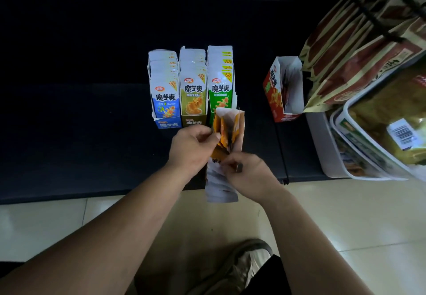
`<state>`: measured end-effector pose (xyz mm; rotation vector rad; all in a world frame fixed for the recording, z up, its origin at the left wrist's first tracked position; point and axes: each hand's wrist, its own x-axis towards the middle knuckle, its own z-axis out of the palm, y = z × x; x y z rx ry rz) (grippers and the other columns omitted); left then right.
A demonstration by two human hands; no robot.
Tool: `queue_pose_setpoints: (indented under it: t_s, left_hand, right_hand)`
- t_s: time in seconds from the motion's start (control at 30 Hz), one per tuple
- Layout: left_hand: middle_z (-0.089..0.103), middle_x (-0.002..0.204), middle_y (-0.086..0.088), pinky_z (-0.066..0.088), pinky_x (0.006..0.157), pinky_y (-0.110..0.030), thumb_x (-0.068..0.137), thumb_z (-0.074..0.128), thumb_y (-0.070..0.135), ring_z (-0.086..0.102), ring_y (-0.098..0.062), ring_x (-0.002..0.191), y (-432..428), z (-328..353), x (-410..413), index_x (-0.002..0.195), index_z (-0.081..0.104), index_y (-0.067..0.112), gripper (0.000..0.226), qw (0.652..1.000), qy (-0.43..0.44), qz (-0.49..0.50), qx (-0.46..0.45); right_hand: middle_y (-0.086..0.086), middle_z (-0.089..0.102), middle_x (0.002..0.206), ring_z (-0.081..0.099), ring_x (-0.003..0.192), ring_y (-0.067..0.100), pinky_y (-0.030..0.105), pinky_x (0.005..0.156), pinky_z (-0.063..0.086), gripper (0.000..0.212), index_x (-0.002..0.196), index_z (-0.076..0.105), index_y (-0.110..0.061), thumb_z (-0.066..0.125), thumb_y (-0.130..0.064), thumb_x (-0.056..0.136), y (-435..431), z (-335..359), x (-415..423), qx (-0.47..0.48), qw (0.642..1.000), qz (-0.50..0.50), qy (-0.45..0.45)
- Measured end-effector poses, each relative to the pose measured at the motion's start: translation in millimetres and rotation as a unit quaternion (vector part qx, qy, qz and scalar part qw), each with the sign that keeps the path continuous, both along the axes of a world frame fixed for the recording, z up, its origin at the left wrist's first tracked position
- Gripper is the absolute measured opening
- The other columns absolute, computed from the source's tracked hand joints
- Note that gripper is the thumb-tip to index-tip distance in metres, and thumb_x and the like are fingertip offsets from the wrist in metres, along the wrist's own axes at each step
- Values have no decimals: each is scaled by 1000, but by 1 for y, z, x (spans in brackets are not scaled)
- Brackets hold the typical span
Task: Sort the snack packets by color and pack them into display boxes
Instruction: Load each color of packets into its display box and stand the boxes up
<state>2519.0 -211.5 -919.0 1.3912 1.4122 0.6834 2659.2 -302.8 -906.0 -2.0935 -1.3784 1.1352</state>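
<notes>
The scene is dim overall. The dark worktop [69,110] from 9 to 12 o'clock sinks to near black, with almost no surface detail. The brightest area is the pale floor [345,214] from 4 to 8 o'clock, which carries a soft sheen. The white tops of the display boxes [192,64] at centre read bright and fairly sharp. Motion smears the left hand [191,147], the right hand [249,174], and the orange packets [227,131] and white box [221,188] in their grip. Wide-angle bowing bends the soft-focus bags [345,52] at 2 o'clock and stretches the forearms towards 6 o'clock.
</notes>
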Motion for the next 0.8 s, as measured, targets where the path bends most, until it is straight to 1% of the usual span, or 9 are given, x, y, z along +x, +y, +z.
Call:
queue_pose_setpoints:
  t_s: [0.13,0.2,0.3,0.37,0.43,0.5,0.6,0.7,0.8]
  left_hand:
    - [71,70,-1,55,64,-32,96,65,17,65,-23,65,-6,-1,-2,84,77,14,18,997,19,-44,52]
    - [68,67,7,51,59,-27,97,65,16,61,-15,61,-7,5,-1,87,78,18,17,996,14,-36,75]
    - [68,74,1,52,61,-25,98,64,18,65,-15,69,-1,15,-1,87,68,21,13,994,23,-5,102]
    - [69,77,-6,61,71,-38,99,65,21,69,-25,75,3,20,-3,84,61,22,15,996,-9,23,84]
    - [70,78,-9,63,76,-50,97,70,25,71,-31,79,4,25,-7,82,62,22,18,997,-52,46,42]
    - [74,82,-10,64,76,-48,94,75,29,75,-28,82,3,31,-11,83,65,17,19,995,-83,63,-1]
    - [76,88,-11,65,78,-43,95,74,27,77,-23,86,0,33,-17,86,65,13,19,988,-123,76,-53]
    - [75,93,-12,65,79,-42,98,71,20,77,-21,84,-3,33,-21,95,63,9,13,985,-130,84,-76]
    - [75,99,-10,65,80,-40,99,68,13,76,-23,88,-3,30,-24,104,63,9,8,986,-121,87,-80]
  right_hand:
    - [-11,72,93,66,90,12,41,85,57,19,104,74,-31,61,-20,96,2,4,-1,26,999,-43,18]
    - [-10,72,105,66,100,11,35,92,56,31,120,72,-30,58,-15,97,4,7,-2,32,998,-50,37]
    - [-11,69,117,62,110,8,25,96,52,43,135,65,-31,55,-12,98,6,9,-1,32,997,-56,53]
    - [-15,67,116,60,109,3,17,91,50,44,137,64,-32,55,-11,99,6,9,-2,29,996,-67,59]
    - [-16,68,117,60,111,1,22,97,52,44,138,62,-33,55,-12,99,6,7,-4,41,994,-82,67]
    - [-16,69,120,61,116,0,29,104,51,53,144,55,-39,56,-11,99,5,6,-6,52,988,-109,93]
    - [-18,68,122,61,116,-2,24,104,48,66,152,43,-45,60,-11,99,4,9,-4,47,984,-124,120]
    - [-16,67,120,60,112,-6,23,104,48,65,153,43,-40,65,-14,99,4,12,-6,48,983,-127,123]
    - [-14,66,124,61,117,0,30,108,49,65,154,43,-41,62,-10,100,5,10,-7,47,982,-141,117]
